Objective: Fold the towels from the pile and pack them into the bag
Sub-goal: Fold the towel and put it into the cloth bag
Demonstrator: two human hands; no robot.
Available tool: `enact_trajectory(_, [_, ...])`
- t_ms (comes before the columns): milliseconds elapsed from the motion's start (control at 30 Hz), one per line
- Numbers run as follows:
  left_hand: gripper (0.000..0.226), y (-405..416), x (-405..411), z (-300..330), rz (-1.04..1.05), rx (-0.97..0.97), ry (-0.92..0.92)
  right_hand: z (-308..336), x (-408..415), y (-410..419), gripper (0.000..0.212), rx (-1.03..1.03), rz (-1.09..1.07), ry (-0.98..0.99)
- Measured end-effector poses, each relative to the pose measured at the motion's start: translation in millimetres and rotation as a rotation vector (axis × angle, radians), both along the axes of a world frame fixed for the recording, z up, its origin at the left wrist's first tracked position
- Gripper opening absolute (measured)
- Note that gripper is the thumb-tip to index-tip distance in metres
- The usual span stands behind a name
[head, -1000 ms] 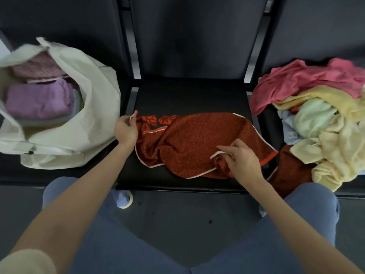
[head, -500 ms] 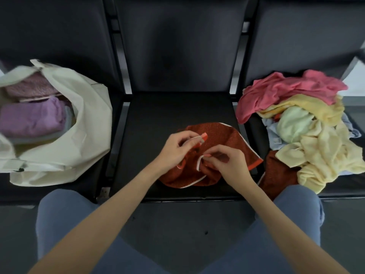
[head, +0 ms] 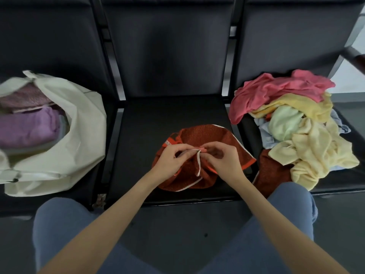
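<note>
Black seat (head: 158, 119): left hand (head: 171, 161), right hand (head: 225, 161) pinch rust towel (head: 207, 135) edge (bunched beneath).

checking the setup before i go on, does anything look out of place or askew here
One thing: a dark red towel from the pile hangs over the front edge of the right seat. The cream bag also slumps sideways on the left seat. Nothing looks spilled or damaged.

Rust-red towel (head: 205, 135): nubby terry cloth, matt, pale smooth edging. Pile (head: 296, 123): soft, fuzzy cloth, matt, crumpled. Bag (head: 79, 147): cream woven fabric, smooth, slight sheen. Seat (head: 158, 115): black leather-like padding, smooth, low gloss. Trousers (head: 63, 224): blue denim-like cloth, matt.
</note>
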State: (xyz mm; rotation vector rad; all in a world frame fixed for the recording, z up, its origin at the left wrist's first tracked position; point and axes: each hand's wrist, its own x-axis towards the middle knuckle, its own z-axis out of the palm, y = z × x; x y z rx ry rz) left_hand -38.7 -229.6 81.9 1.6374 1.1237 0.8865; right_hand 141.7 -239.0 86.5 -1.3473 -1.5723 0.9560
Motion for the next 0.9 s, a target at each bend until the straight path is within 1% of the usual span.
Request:
enact_trajectory(67, [0.019,-0.6,-5.1,-4.7,0.023,0.005,0.012,-2.2,-0.9,0.5,0.017,0.008,-0.022,-0.013])
enact_trajectory(133, [0.023,-2.6,-16.6,-11.4,0.069,0.001,0.065,-2.8,-1.2,1.0,0.016,0.018,-0.064,-0.015])
enact_trajectory(200, [0.027,-6.0,-34.2,-22.9,0.138,-0.054,0.1,-0.7,-1.2,2.6,0.017,0.018,-0.112,0.003])
enact_trajectory(267, [0.023,-13.9,-51.8,-39.6,0.256,-0.13,0.093,2.3,-0.8,5.2,0.022,0.026,-0.144,0.027])
enact_trajectory(300, [0.017,-19.6,-59.1,-49.3,0.34,-0.178,0.08,3.5,-0.8,6.4,0.025,0.031,-0.149,0.032])
enact_trajectory(367, [0.007,-33.8,-70.3,-70.6,0.53,-0.294,0.132,4.9,-2.1,7.9,0.026,0.036,-0.152,0.026])
enact_trajectory(400, [0.009,-41.0,-74.0,-81.6,0.593,-0.365,0.186,4.8,-3.5,8.9,0.024,0.035,-0.153,0.02])
enact_trajectory(467, [0.021,-52.3,-76.5,-96.6,0.601,-0.468,0.242,4.6,-6.8,11.5,0.017,0.034,-0.153,0.003])
enact_trajectory(500, [0.027,-55.0,-75.9,-100.2,0.56,-0.458,0.259,5.2,-8.2,13.0,0.014,0.036,-0.153,-0.004])
enact_trajectory(567, [0.033,-55.3,-74.1,-101.2,0.476,-0.351,0.33,7.8,-10.1,15.1,0.011,0.042,-0.159,-0.003])
enact_trajectory(667, [0.021,-47.7,-74.0,-101.0,0.442,-0.191,0.489,13.2,-9.9,14.5,0.013,0.074,-0.197,0.014])
enact_trajectory(733, [0.011,-42.0,-74.7,-100.6,0.441,-0.131,0.51,17.3,-6.7,12.9,0.015,0.106,-0.261,0.043])
enact_trajectory(833, [0.001,-32.0,-74.7,-84.3,0.562,-0.115,0.341,26.6,1.0,13.1,0.014,0.142,-0.379,0.1])
enact_trajectory(900, [0.009,-23.8,-77.0,-64.8,0.67,-0.092,0.206,34.3,5.9,14.8,0.011,0.173,-0.446,0.141])
